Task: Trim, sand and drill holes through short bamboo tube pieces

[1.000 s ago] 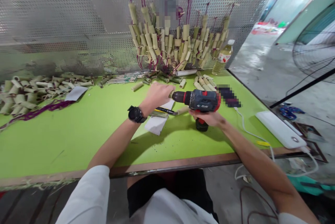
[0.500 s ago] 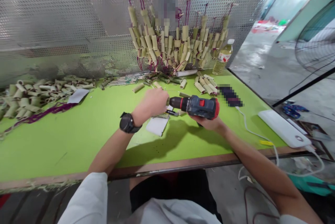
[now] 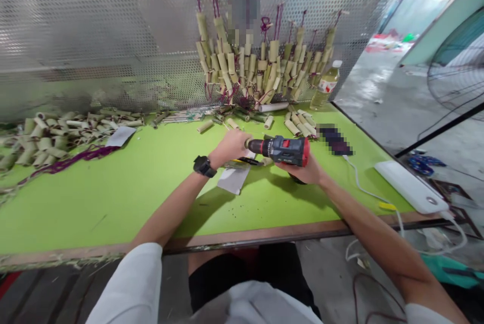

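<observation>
My right hand (image 3: 308, 168) is wrapped around the grip of a cordless drill (image 3: 282, 148), dark blue with red parts, its chuck pointing left. My left hand (image 3: 231, 146), wearing a black watch at the wrist, is closed right at the chuck. A short piece of bamboo tube (image 3: 247, 143) shows between its fingers and the drill; most of it is hidden by the hand. Any drill bit is out of sight. Below the hands lie a white paper (image 3: 233, 179) and a dark-and-yellow cutter knife (image 3: 249, 160) on the green tabletop (image 3: 143, 182).
Cut bamboo tubes (image 3: 49, 137) are heaped at the left, beside purple cord (image 3: 81, 157). Strung bamboo pieces (image 3: 260, 66) hang on the perforated metal panel (image 3: 159, 26). A bottle (image 3: 325, 87), a phone (image 3: 336, 140) and a cabled white power bank (image 3: 410, 186) are at the right.
The view has shifted slightly. My left hand and the drill stay together at the bamboo piece, a little higher above the table's front edge; both grips look unchanged.
</observation>
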{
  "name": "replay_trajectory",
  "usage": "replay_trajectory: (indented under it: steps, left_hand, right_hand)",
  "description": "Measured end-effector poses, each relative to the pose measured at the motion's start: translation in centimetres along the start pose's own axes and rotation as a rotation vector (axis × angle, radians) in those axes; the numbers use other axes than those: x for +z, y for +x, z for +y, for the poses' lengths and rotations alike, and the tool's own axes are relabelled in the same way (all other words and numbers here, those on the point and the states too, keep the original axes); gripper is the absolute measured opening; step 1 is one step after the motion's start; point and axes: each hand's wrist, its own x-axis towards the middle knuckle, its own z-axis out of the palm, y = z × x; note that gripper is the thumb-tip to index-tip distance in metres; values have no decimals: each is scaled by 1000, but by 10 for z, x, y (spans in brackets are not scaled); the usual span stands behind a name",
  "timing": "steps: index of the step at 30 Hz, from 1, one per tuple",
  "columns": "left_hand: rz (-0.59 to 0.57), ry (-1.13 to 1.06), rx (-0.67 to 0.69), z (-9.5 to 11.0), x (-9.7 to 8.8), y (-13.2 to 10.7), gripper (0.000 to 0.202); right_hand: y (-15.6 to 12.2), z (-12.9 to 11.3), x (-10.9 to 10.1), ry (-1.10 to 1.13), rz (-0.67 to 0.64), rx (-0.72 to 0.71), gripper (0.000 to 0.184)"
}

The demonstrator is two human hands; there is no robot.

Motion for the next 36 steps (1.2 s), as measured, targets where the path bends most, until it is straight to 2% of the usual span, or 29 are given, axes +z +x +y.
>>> replay_trajectory:
  steps: [3, 5, 7, 11, 16, 19, 27, 33, 36]
  left_hand:
    - [251, 119, -68, -7, -5, 9, 27]
    - [367, 82, -98, -14, -13, 12, 33]
    - [443, -13, -99, -17, -21, 11, 29]
    - [413, -182, 32, -3, -35, 5, 9]
    - [424, -239, 240, 28, -51, -6, 12]
    - [441, -262, 322, 39, -56, -12, 16]
    - [446, -131, 207, 42, -60, -14, 17]
    - [463, -38, 220, 35, -58, -12, 22]
    - [508, -48, 286, 30, -55, -10, 27]
  right_hand:
    - [-5, 6, -7, 127, 28, 128, 40]
    - [-8, 10, -9, 230, 43, 235, 47]
    - [-9, 13, -9, 296, 79, 294, 51]
    - [-7, 18, -5, 325, 150, 327, 54]
    - [-13, 22, -1, 253, 116, 290, 53]
    - [-15, 20, 0, 251, 77, 246, 54]
    - [-11, 12, -2, 226, 88, 270, 50]
    - [-12, 10, 0, 292, 104, 297, 56]
    - [-13, 10, 0, 308, 105, 287, 56]
